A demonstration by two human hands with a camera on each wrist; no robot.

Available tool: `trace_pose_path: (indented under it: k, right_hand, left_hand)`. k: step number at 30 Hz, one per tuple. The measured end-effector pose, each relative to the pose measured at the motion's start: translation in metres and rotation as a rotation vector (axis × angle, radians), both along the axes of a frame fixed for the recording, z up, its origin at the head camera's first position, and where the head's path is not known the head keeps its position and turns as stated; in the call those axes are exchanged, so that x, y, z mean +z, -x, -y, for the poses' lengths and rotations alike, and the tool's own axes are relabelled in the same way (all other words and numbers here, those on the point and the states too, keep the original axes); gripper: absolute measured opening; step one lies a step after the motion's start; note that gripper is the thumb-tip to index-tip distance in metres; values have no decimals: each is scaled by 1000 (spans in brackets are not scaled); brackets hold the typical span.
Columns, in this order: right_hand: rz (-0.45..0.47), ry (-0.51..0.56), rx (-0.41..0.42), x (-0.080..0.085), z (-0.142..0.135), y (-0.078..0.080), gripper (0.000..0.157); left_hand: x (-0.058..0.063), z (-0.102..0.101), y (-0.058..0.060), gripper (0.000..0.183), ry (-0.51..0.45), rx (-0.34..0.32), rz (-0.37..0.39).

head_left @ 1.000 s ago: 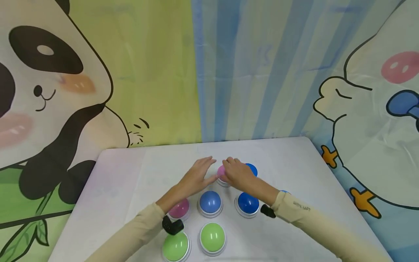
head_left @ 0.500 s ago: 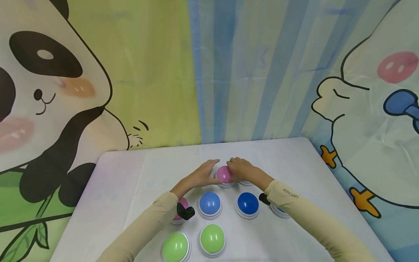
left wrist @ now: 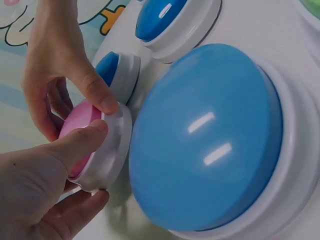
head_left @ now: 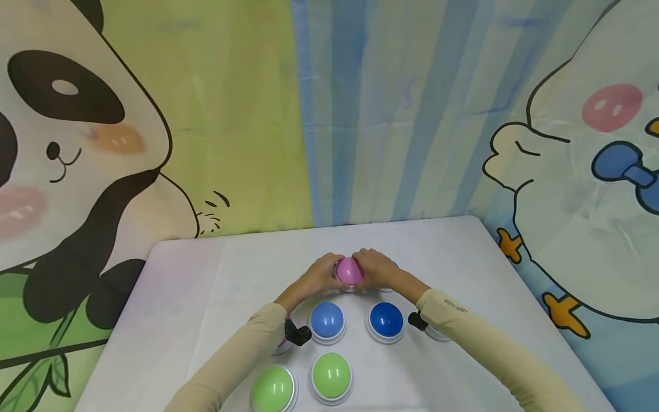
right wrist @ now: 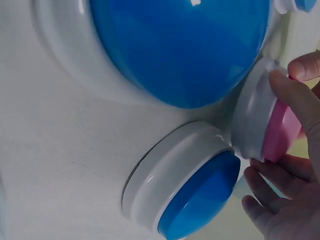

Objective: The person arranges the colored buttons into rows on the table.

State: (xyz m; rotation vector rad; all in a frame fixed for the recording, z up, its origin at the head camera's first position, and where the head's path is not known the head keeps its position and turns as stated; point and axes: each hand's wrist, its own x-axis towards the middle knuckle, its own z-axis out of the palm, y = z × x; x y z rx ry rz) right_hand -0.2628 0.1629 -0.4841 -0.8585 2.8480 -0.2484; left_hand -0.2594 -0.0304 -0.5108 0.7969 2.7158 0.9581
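Note:
A pink dome push button (head_left: pixel 349 271) with a white base is at the table's far middle, between both hands. My left hand (head_left: pixel 315 278) grips its left side, thumb on the rim and fingertips at the base's lower edge in the left wrist view. From the right side my right hand (head_left: pixel 378 269) holds it, its thumb (left wrist: pixel 100 95) on the white rim. Beside the right hand is a blue button (right wrist: pixel 202 195), mostly hidden in the head view. Nearer stand a light blue button (head_left: pixel 327 320) and a darker blue button (head_left: pixel 386 320).
Two green buttons (head_left: pixel 332 375) stand at the front of the white table (head_left: pixel 195 297). Another pink button (head_left: pixel 281 345) is partly behind the left wrist camera (head_left: pixel 297 333). The right sleeve (head_left: pixel 463 320) covers most of another button. Printed cloth (head_left: pixel 247 114) hangs behind the table.
The left hand has moved right from beside the pink button and now grips it. The right hand has shifted off its top to its side. The button sits slightly higher in view.

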Motion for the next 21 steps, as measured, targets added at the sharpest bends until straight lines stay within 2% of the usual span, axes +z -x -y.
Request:
trace_pose_path:
  k: [3, 6, 13, 21]
  right_hand:
    - [18, 66, -53, 5, -2, -3, 73]
    - [21, 103, -97, 9, -7, -8, 76]
    - [-78, 152, -50, 8, -22, -20, 80]
    - [-136, 318, -71, -1, -48, -35, 87]
  left_hand:
    - [3, 1, 1, 71, -42, -2, -49]
    - [8, 1, 1, 69, -84, -25, -36]
    - [12, -4, -2, 69, -117, -45, 5]
    - [18, -18, -8, 69, -166, -78, 29]
